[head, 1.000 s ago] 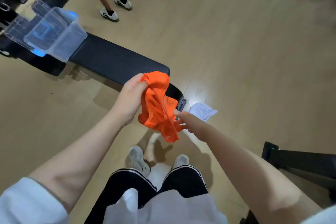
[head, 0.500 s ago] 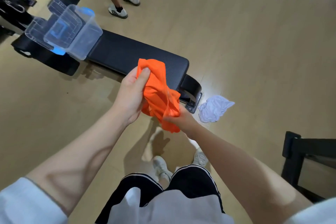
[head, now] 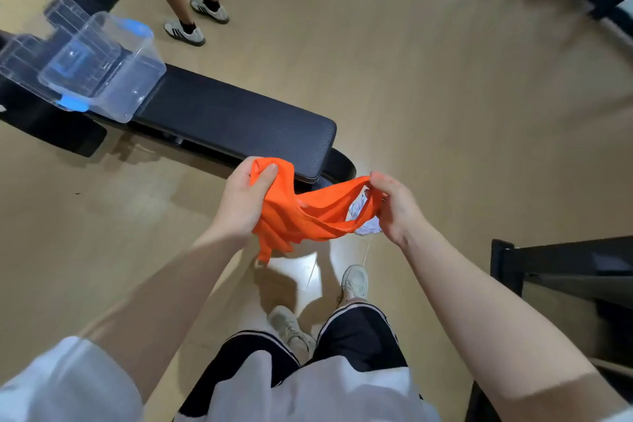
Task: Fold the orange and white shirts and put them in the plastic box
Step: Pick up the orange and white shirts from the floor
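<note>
- Stretching between both hands, the orange shirt (head: pixel 301 212) hangs in mid-air at the centre of the view, bunched and twisted, above the wooden floor (head: pixel 428 86).
- The left hand (head: pixel 245 202) grips one end, thumb and fingers curled round a gathered wad of cloth; the right hand (head: pixel 397 207) pinches the other end, fingers hooked through what looks like a strap or armhole.
- The white shirt (head: pixel 364 221) lies crumpled on the floor, mostly hidden behind the orange one and the right hand, just off the near end of the black bench (head: pixel 239 120).
- The plastic box (head: pixel 102 68) sits at about ten o'clock on the far end of the bench, clear, lid off, apparently holding nothing — well apart from both shirts.
- Judged from this, folding has barely begun; neither shirt is flat yet.
- Risk: the cloth is thin and slack, so a fold made in the air would likely come out lopsided or fall open on the way to the box.
- Risk: the right hand's hold is on a narrow strip only — a sharp shake could pull it free and drop that end to the floor.
- Risk: the white shirt lies close to the person's feet (head: pixel 354 281) and could be stepped on.
- Another person's legs (head: pixel 181 0) stand at eleven o'clock near the box, so a reach that way could be crowded.
</note>
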